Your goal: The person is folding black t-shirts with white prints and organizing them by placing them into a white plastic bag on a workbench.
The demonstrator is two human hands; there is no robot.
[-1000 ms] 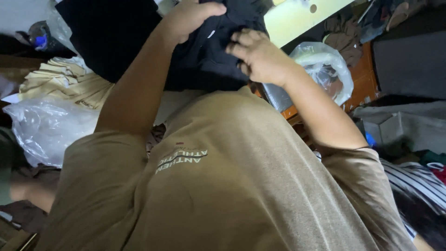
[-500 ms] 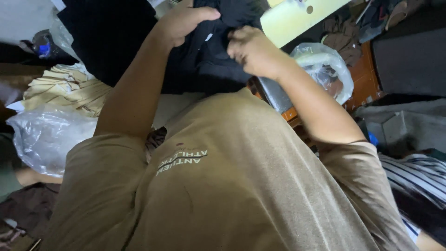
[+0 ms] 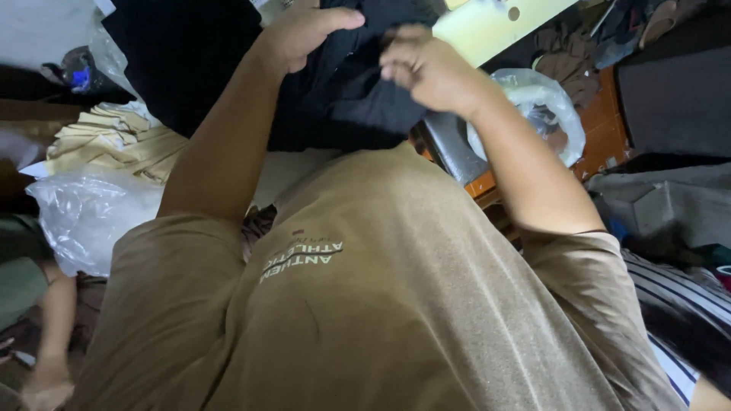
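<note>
A black garment (image 3: pixel 358 99) is bunched up in front of my chest, above my olive-brown shirt (image 3: pixel 381 304). My left hand (image 3: pixel 304 34) grips its upper edge, fingers curled over the cloth. My right hand (image 3: pixel 426 68) pinches the same black cloth just to the right, fingers closed on a fold. More black fabric (image 3: pixel 183 61) spreads to the upper left behind my left arm. The garment's lower part is hidden by my shirt.
Folded cream cloths (image 3: pixel 114 141) and a clear plastic bag (image 3: pixel 84 213) lie at the left. A pale yellow machine body (image 3: pixel 495 27), another plastic bag (image 3: pixel 541 114) and an orange wooden surface (image 3: pixel 609 129) are at the upper right. Another person's arm (image 3: pixel 53 335) shows at the lower left.
Both hands keep hold of the black garment. My right hand has shifted a little left and up along the fold, closer to my left hand.
</note>
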